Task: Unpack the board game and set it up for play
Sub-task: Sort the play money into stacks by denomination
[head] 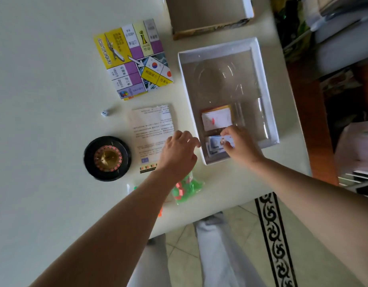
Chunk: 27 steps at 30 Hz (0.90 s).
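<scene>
The open white game box (266,96) lies on the table with a clear plastic insert inside. In its near corner my right hand (239,143) pinches a stack of blue-grey play money (215,145). A stack of cards (217,118) with a white face sits just beyond it in the box. My left hand (179,150) hovers over the near edge of the instruction sheet (152,129), fingers loosely curled and holding nothing. The folded game board (133,59) lies further back. A black roulette wheel (107,158) and a small white die (105,112) sit to the left.
A bag of green and red pieces (187,189) lies under my left forearm at the table's front edge. The box lid (208,15) rests upside down at the back. A tiled floor with a patterned border and furniture lies beyond the table's right edge.
</scene>
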{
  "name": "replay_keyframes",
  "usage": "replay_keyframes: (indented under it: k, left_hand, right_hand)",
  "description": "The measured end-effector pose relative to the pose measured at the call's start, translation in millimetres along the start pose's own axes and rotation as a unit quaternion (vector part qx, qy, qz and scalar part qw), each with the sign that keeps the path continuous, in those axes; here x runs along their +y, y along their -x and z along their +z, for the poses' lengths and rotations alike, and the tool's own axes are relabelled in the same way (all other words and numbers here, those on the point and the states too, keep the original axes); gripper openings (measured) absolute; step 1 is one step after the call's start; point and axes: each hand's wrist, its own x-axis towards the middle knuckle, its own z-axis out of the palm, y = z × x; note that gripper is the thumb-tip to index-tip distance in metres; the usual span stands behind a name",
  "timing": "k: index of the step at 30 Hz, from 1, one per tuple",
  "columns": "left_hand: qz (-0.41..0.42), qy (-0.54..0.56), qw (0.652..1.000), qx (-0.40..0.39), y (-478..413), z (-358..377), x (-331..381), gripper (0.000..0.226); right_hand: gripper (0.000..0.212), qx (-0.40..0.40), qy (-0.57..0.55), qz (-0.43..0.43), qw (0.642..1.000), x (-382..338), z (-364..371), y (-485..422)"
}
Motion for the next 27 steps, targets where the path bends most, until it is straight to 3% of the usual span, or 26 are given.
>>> replay_keyframes:
  k: [3, 6, 11, 16, 21, 27]
  left_hand:
    - [0.037, -0.091, 0.994, -0.040, -23.1, 18.1, 25.7, 0.047]
    - [0.029, -0.139, 0.988, -0.052, -32.7, 27.0, 31.0, 0.048]
    - [0.023, -0.146, 0.987, -0.062, -38.9, 30.5, 31.5, 0.048]
    - [0.025, -0.133, 0.989, -0.064, -41.2, 30.5, 34.8, 0.047]
    - [0.040, -0.143, 0.986, -0.071, -37.1, 29.0, 34.9, 0.040]
    - [0.037, -0.137, 0.987, -0.073, -35.1, 29.1, 35.3, 0.037]
  right_hand:
    - [0.045, -0.081, 0.097, -0.008, 0.992, 19.5, -4.2, -0.5]
    - [0.055, -0.103, 0.176, -0.038, 0.978, 21.1, 1.6, -4.4]
    - [0.047, -0.078, 0.211, -0.065, 0.972, 26.4, 10.7, -15.0]
    - [0.054, -0.029, 0.129, -0.067, 0.989, 27.1, 11.9, -15.6]
    - [0.029, -0.033, 0.162, -0.117, 0.979, 31.6, 10.8, -11.3]
    - [0.035, -0.016, 0.194, -0.118, 0.974, 27.2, 15.8, -16.8]
